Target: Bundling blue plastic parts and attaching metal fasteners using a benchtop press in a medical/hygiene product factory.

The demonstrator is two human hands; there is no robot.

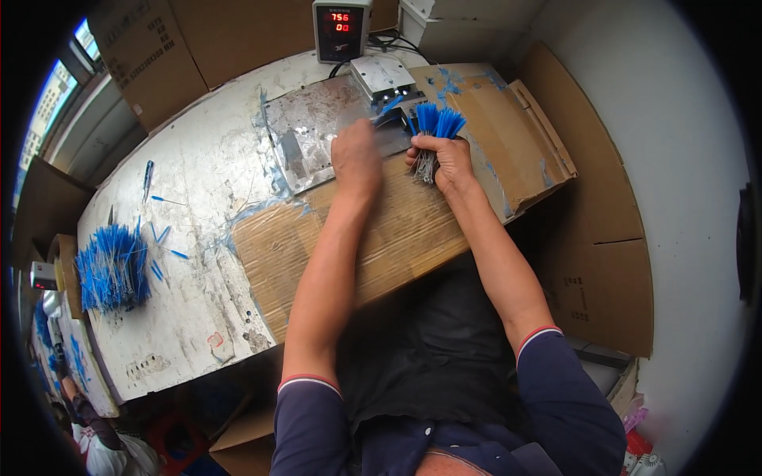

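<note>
My right hand (446, 159) is closed around a bundle of thin wire pieces (436, 120), their blue ends up and thin grey ends hanging below the fist. To its left, my left hand (357, 159) is curled and blurred by motion, over the metal plate (302, 147). Its fingertips are mostly hidden; a single blue piece (391, 105) shows just beyond them, by a small metal machine (387, 79). Whether that piece is in the fingers or in the machine I cannot tell.
A display box (341, 32) with red digits stands behind the machine. Flattened cardboard (357, 238) covers the table's near side. At left lie a large heap of blue-ended pieces (113, 268), several loose ones and a slim pen-like tool (148, 178). Another person (103, 436) is at lower left.
</note>
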